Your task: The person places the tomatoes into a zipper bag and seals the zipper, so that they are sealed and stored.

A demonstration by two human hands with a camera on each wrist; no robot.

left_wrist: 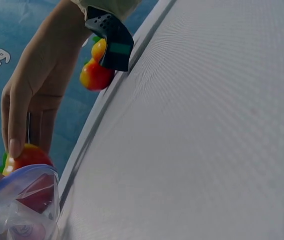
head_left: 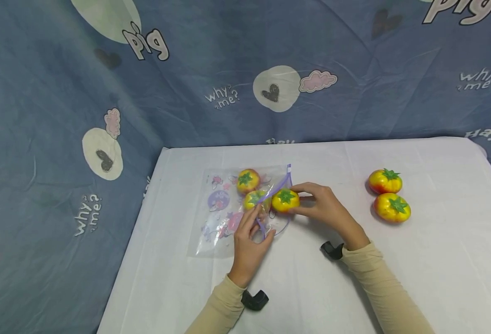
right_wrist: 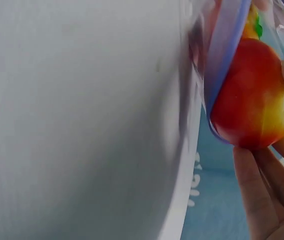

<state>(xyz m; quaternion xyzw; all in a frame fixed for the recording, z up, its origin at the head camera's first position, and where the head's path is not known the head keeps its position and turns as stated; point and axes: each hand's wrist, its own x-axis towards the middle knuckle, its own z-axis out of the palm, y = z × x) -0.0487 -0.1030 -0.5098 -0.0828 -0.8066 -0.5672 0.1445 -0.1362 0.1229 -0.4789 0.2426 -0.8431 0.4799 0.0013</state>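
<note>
A clear zip bag (head_left: pixel 203 232) with a purple zip edge and pink-purple prints lies on the table, its mouth towards the right. Two yellow-red toy tomatoes (head_left: pixel 248 180) with green leafy tops are inside. My left hand (head_left: pixel 249 248) holds the bag's mouth, thumb and fingers spread along the purple edge. With thumb and fingers, my right hand (head_left: pixel 322 206) grips another toy tomato (head_left: pixel 285 200) at the opening. In the right wrist view that tomato (right_wrist: pixel 252 95) is partly behind the purple rim, its red underside showing.
Two more toy tomatoes (head_left: pixel 385 181) sit close together on the white table (head_left: pixel 446 260), right of my right hand. Behind the table and to its left hangs a blue printed cloth (head_left: pixel 212 55). Black wrist cameras (head_left: pixel 255 300) sit at both cuffs.
</note>
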